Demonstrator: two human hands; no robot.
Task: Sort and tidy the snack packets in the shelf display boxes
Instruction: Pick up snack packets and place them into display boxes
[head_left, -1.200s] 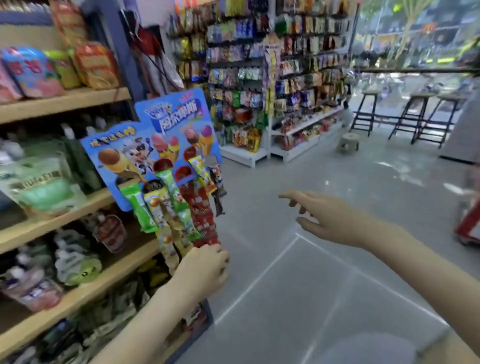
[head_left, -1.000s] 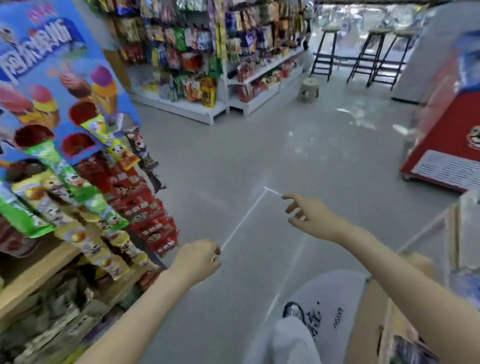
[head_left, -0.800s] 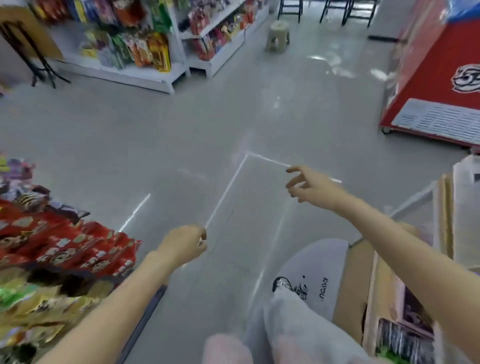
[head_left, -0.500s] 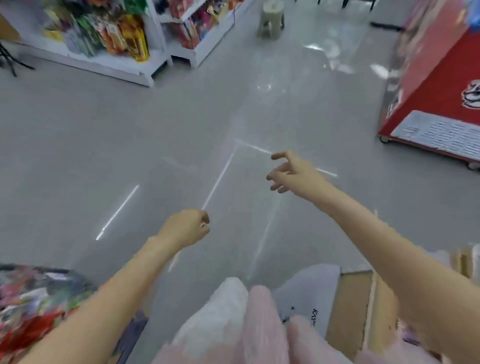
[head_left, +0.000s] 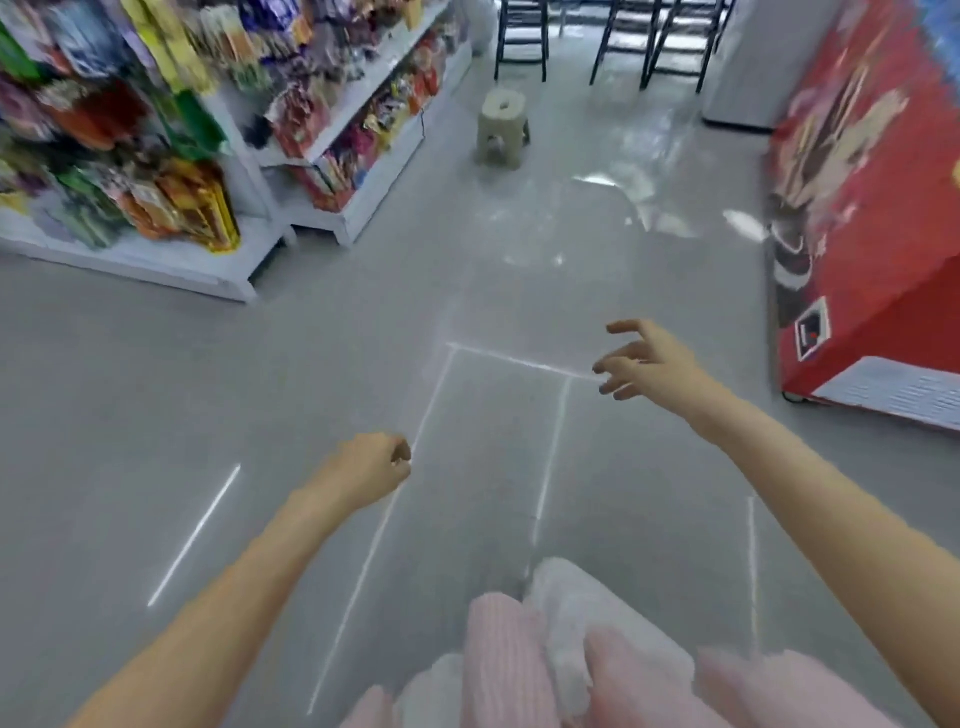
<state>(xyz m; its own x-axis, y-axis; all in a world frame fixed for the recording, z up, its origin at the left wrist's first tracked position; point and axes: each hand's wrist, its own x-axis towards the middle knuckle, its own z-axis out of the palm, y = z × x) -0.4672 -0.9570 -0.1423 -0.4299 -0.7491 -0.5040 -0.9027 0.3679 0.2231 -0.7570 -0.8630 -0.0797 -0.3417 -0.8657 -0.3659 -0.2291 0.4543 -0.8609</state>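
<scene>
I face the grey shop floor. My left hand (head_left: 370, 467) hangs over it as a closed fist with nothing in it. My right hand (head_left: 647, 364) reaches further out, fingers spread, holding nothing. Snack packets (head_left: 187, 200) fill white shelves (head_left: 358, 213) at the upper left, far from both hands. No display box that I was handling is in view.
A red chest freezer (head_left: 872, 244) stands at the right. A small beige plastic stool (head_left: 501, 130) sits on the floor ahead, with black bar stools (head_left: 522, 39) behind it. White lines (head_left: 519, 358) mark the floor. Pink and white clothing (head_left: 545, 654) fills the bottom edge.
The view has swung away from the wooden shelf and its blue hanging snack displays to the open floor. My left hand left the display and stayed closed; the right hand stayed open.
</scene>
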